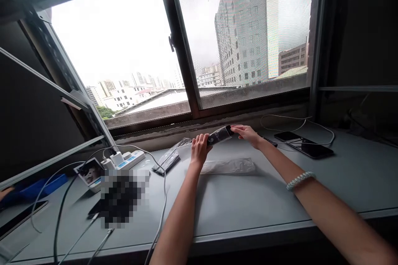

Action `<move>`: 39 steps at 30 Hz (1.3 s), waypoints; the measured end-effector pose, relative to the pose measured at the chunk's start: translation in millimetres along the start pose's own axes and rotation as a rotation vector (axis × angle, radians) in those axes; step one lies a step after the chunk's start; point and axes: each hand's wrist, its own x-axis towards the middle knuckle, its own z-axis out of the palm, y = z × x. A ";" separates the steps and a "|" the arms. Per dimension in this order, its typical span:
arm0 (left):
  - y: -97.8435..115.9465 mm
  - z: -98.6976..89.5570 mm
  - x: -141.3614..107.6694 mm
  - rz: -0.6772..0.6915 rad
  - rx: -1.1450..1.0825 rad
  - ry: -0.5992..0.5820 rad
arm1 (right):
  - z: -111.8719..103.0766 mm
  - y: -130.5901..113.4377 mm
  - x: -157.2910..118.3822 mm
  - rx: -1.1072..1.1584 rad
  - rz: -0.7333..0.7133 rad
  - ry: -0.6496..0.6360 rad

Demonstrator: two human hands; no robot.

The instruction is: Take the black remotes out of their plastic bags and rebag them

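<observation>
My left hand (200, 148) is closed around the near end of a dark, flat item in a clear plastic sleeve (220, 134), raised above the grey desk. At its other end my right hand (247, 133) pinches the dark tip, thumb and fingers together. I cannot make out what is inside the sleeve. Below lies a crumpled clear plastic bag (230, 166). Left of my left hand, another dark item in clear plastic (168, 158) rests on the desk.
A white power strip (132, 158) with plugs stands at the left, its cables crossing the desk (242, 211). Nearby are a propped small screen (89, 172) and a blurred-out dark area. Dark phones (306, 144) lie at the right. A window and metal shelf frame stand behind.
</observation>
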 end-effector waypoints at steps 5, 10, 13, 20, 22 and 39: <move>9.5 4.1 -5.4 0.061 0.019 -0.077 | -6.6 6.6 0.6 0.100 0.115 0.157; 10.8 8.0 -6.4 0.069 0.051 -0.112 | -6.2 9.6 -4.7 -0.177 0.107 -0.028; 8.2 11.2 -6.4 0.051 -0.019 -0.102 | -5.5 12.5 -6.2 -0.221 0.086 -0.141; 16.9 3.4 -0.2 -0.042 -0.113 0.077 | -21.0 25.7 8.0 -0.245 0.029 0.421; 20.9 -1.1 1.2 -0.056 -0.105 0.129 | -28.1 30.5 12.3 -0.256 0.014 0.611; 61.3 -12.3 -7.6 0.147 -0.222 -0.206 | -26.4 39.4 5.0 -0.253 0.066 0.522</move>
